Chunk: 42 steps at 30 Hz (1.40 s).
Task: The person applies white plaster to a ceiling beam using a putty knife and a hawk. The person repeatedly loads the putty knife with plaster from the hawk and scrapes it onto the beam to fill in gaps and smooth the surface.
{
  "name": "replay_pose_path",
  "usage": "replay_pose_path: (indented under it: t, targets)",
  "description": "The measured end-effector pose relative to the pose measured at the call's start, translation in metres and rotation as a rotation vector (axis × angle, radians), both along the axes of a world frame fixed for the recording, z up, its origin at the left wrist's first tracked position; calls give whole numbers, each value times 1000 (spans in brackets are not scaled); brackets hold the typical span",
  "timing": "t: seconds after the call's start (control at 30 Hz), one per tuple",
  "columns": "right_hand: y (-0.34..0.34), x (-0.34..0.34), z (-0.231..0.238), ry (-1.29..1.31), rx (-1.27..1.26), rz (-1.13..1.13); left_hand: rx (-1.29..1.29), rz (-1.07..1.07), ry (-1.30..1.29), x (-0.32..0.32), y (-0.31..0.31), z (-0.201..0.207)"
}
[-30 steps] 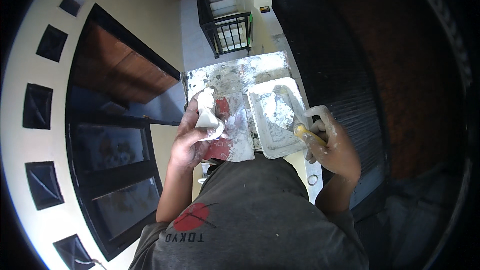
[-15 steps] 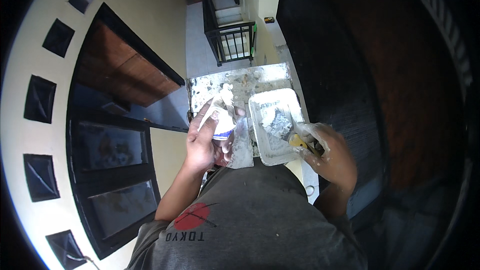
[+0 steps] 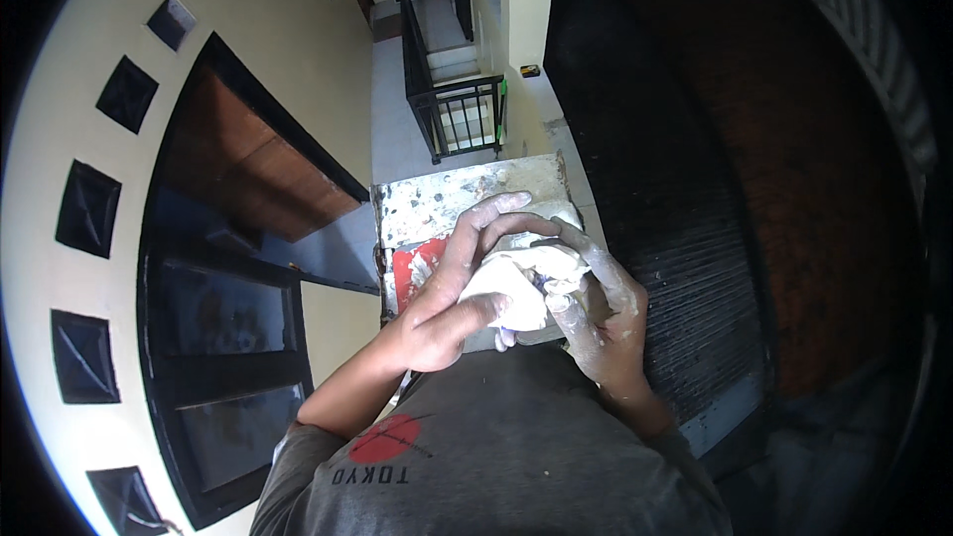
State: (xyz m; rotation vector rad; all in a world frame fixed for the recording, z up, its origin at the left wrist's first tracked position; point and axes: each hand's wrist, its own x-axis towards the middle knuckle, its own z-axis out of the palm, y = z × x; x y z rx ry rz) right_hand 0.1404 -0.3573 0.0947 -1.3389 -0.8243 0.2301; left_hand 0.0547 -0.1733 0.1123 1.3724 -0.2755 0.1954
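A crumpled white plastic bag [image 3: 516,288] is held between my two hands, over a paint-spattered board. My left hand [image 3: 447,308] grips its left side, with the thumb across the front and the fingers curled over the top. My right hand [image 3: 608,308] pinches its right edge; white residue coats those fingers. A red flat piece [image 3: 415,273] smeared with white lies on the board beside my left hand. The white tray is mostly hidden behind my hands, and I cannot make out the putty knife.
The spattered board [image 3: 476,189] stands at my waist. Beyond it are a black metal railing [image 3: 462,119] and a tiled walkway. A wall with a black-framed door [image 3: 238,278] runs along the left; a dark ridged surface [image 3: 685,288] lies on the right.
My right hand has left the tray and the yellow-handled putty knife and moved left to the bag. My left hand has brought the bag rightward. The red piece has come into view.
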Motion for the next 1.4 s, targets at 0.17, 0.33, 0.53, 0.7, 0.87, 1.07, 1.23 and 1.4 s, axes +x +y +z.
replay_pose_path:
  t: [0.17, 0.33, 0.53, 0.7, 0.87, 1.07, 1.23, 1.4]
  targets:
    - [-8, 7, -7, -164, 80, -104, -54, -44, 156, 2, -7, 6]
    - [-15, -3, -8, 27, 191, -260, -394, -234, 237, 5, -16, -11]
    - [-15, -14, 8, -28, 76, -404, 18, -76, -156, 11, -9, -42]
    - [-7, -2, 7, -411, 49, -471, 75, 188, 39, -3, -36, 3]
    - [-4, 0, 20, -462, 105, -653, 350, 490, -69, -8, -38, -5]
    - [-2, -4, 18, -309, 158, -736, 306, 647, -226, -6, -40, -8]
    - [-5, -3, 17, -181, 141, -643, 571, 540, -376, 1, -25, -3]
    - [7, -1, 21, -232, 145, -558, 328, 293, -139, 13, -15, 27]
